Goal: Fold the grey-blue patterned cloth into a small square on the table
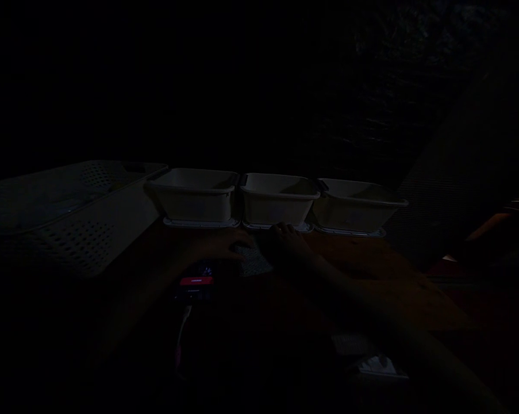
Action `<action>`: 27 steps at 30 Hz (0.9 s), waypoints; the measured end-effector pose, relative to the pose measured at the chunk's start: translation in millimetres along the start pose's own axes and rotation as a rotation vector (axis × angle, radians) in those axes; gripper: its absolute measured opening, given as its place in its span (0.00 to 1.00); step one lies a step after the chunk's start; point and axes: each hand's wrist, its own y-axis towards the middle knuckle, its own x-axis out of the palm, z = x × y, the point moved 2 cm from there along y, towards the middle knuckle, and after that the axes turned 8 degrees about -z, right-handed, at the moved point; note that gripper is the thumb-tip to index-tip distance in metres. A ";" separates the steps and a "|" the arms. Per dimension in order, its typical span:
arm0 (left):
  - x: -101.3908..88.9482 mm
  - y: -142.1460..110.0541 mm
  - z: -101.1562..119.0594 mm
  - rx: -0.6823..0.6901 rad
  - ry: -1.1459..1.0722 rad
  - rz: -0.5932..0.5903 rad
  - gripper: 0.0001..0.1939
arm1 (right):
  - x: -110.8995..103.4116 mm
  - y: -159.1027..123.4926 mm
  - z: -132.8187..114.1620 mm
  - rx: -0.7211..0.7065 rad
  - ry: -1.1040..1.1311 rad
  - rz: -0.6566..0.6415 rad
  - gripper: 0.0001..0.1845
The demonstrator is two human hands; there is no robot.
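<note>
The picture is very dark. A flat, grey, speckled piece [254,260] lies on the wooden table between my two hands; I cannot make out its kind. At its left edge is my left hand [225,244], thumb and fingers apart, with nothing visible between them. My right hand [288,242] is at the piece's right side, its fingers bent near the middle tub. Shadow hides the right fingertips, so a grip cannot be told. Just beyond the hands stand a left tub [192,201], a middle tub [279,207] and a right tub [356,213], all pale.
A pale perforated basket [80,241] stands at the left, holding something indistinct. A lit phone [194,282] with a cable [183,325] lies near my left forearm. A whitish packet-like thing [380,365] is low at right. Another person's arm [485,227] shows at the right edge.
</note>
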 end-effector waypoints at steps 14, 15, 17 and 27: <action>-3.7 -5.6 18.9 -0.092 0.002 -0.015 0.20 | -31.8 -18.2 34.0 -0.393 0.581 -0.284 0.13; -4.5 -5.8 20.2 -0.090 0.000 -0.004 0.20 | -30.5 -18.7 38.7 -0.447 0.633 -0.328 0.13; -5.1 -6.3 21.7 -0.094 0.006 -0.015 0.20 | -26.8 -17.8 45.6 -0.507 0.696 -0.398 0.12; -4.2 -7.6 18.7 -0.127 0.022 -0.031 0.21 | -21.7 -16.3 39.0 -0.390 1.042 -0.577 0.06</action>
